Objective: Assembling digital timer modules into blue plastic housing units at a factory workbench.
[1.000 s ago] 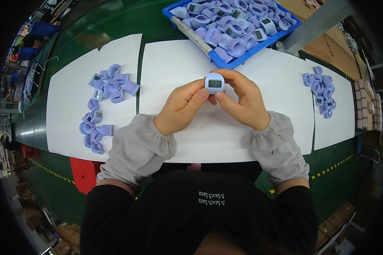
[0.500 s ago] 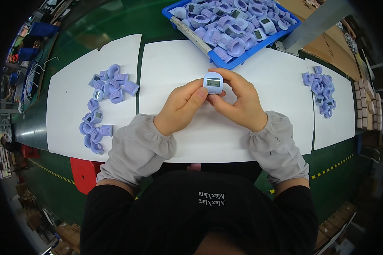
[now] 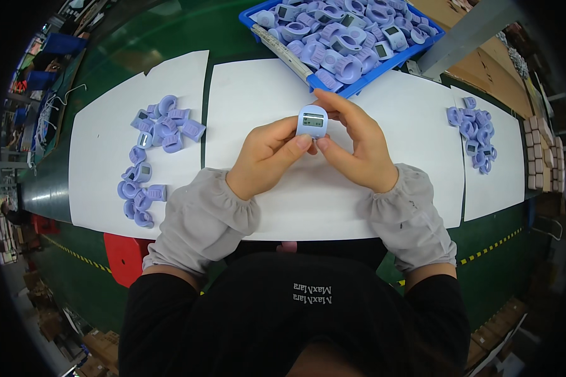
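A small lilac digital finger counter with a grey display is held up over the white table sheet, its screen facing me. My left hand pinches it at the lower left, thumb on the front below the display and fingers behind. Around its right side curls my right hand, the thumb by the lower right corner. The right index finger reaches above the counter's top edge. Behind the counter, other fingertips are partly hidden.
A blue tray heaped with lilac counters stands at the far side, beside a grey post. Loose counters lie at left and in a right-hand pile. A red stool is at the near left.
The counter has shifted slightly left and tipped a little. My right thumb has moved right from beneath it, and the right index finger has lifted off its top edge.
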Available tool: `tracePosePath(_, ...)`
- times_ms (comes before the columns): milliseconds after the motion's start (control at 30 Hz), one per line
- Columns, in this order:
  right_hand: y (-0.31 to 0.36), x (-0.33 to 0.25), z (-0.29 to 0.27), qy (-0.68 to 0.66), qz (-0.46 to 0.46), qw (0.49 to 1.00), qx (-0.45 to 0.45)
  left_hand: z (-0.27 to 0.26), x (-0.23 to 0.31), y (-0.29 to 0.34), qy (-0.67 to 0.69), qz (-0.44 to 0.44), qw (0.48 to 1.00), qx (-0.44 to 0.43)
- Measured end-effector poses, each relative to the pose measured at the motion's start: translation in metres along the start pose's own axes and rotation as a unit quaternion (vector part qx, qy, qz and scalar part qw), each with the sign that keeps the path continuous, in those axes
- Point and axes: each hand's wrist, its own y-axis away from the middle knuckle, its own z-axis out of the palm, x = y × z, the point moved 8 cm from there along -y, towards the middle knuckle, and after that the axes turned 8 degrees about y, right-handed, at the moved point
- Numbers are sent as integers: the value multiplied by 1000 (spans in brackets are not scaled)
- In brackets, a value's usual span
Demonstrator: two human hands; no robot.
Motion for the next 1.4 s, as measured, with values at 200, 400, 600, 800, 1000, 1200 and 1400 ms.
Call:
tracePosePath(200,0,-2,0,-3,-3,1000,-12,1,2,-1,18,8,1000,2)
tracePosePath(400,0,-3,-1,31,9,999,-21,0,-1,0,0,-3,1000,-10)
tracePosePath(600,-1,-2,-3,29,21,999,-9,3,1,-1,8,18,1000,-13)
tracePosePath(800,-1,0,-3,23,32,999,-6,3,0,0,7,20,1000,-14)
tracePosePath(1000,0,2,-1,21,30,999,-12,3,-1,-1,-12,10,999,-32)
tracePosePath(1200,1,2,1,-5,43,999,-22,4,-2,1,-20,16,999,-35)
tracePosePath(1400,2,3,-4,-6,31,999,-24,9,7,-3,-22,28,999,-15)
